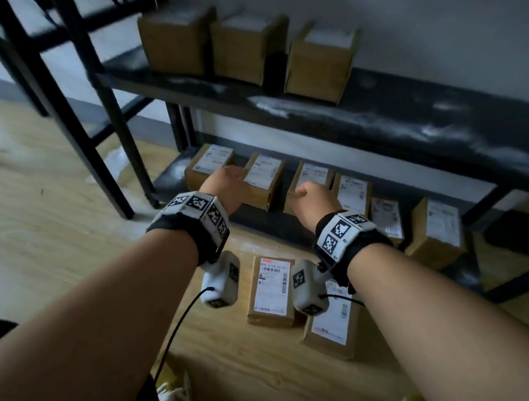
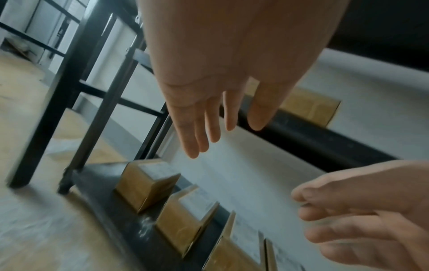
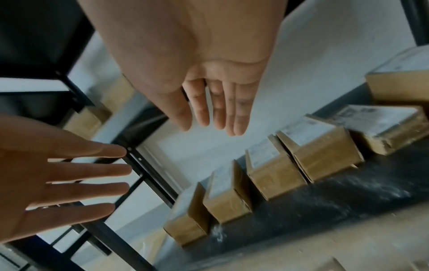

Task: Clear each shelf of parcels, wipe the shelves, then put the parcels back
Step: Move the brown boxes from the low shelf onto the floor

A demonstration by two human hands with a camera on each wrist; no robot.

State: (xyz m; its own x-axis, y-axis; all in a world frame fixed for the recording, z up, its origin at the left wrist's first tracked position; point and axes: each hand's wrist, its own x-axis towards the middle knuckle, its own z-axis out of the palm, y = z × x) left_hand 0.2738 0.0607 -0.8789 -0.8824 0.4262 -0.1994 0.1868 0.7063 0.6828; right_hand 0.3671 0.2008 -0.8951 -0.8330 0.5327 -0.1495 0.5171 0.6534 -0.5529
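Both hands reach toward the bottom shelf (image 1: 174,180) of a black metal rack. The left hand (image 1: 226,182) and right hand (image 1: 313,201) are empty, with fingers (image 2: 197,128) extended and slightly spread, holding nothing and touching no parcel; the right hand's fingers (image 3: 218,110) are likewise straight. Just beyond and below the fingertips stands a row of six parcels (image 1: 351,194): small brown cardboard boxes, each bearing a white printed shipping label on its upper face, set side by side along the shelf, some tilted. The dark shelf surface in front of them carries pale dust streaks. Above the fingers, on the upper shelf (image 1: 425,125), also dusty, three more parcels (image 1: 245,49) of the same brown card and white label stand in a line toward the left end. Behind the hands, near the wrists, two labelled parcels (image 1: 272,291) lie flat on the wooden floor (image 1: 42,243).
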